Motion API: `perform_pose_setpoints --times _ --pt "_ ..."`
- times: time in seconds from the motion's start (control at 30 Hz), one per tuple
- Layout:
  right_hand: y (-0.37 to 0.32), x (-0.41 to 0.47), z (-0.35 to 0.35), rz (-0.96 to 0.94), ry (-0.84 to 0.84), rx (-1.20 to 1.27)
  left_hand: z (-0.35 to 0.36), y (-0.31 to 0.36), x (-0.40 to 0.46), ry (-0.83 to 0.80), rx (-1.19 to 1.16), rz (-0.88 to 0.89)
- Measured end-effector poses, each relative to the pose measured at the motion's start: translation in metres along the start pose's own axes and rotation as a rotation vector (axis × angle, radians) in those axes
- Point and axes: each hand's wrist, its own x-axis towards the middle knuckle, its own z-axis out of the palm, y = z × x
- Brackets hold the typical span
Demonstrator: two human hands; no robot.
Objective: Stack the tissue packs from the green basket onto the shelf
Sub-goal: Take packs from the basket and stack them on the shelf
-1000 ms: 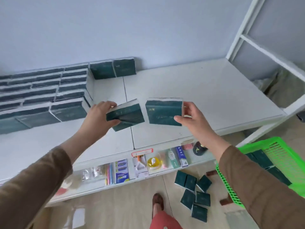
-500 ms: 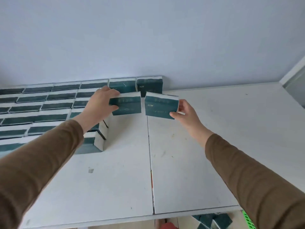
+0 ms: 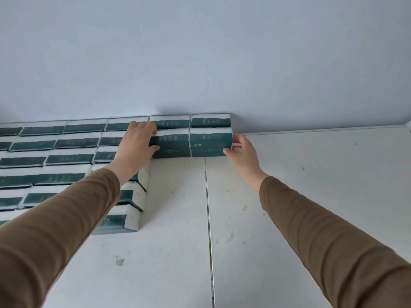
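The left hand [image 3: 138, 145] grips one pack [image 3: 171, 146] and the right hand [image 3: 240, 150] grips another [image 3: 209, 145]; both packs touch side by side at 12 o'clock on the shelf [image 3: 311, 196], before the back row [image 3: 189, 122]. Uneven release could tip them forward or leave gaps.

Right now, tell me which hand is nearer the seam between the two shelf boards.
Right. The right hand grips its tissue pack just right of the seam; the left hand holds the other pack farther off, to the seam's left.
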Motion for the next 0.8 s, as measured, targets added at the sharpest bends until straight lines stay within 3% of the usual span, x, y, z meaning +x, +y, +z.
perform_pose_setpoints --times 0.17,0.43,0.8 --pt "0.002 0.001 0.008 -0.003 0.033 0.002 0.003 -0.001 0.003 0.019 0.048 0.021" --pt "-0.008 -0.017 -0.009 0.029 -0.088 -0.14 -0.006 0.013 -0.014 -0.002 0.087 0.001" --pt "0.003 -0.201 -0.084 -0.176 0.022 -0.599 -0.008 0.127 -0.143 -0.044 -0.035 0.225"
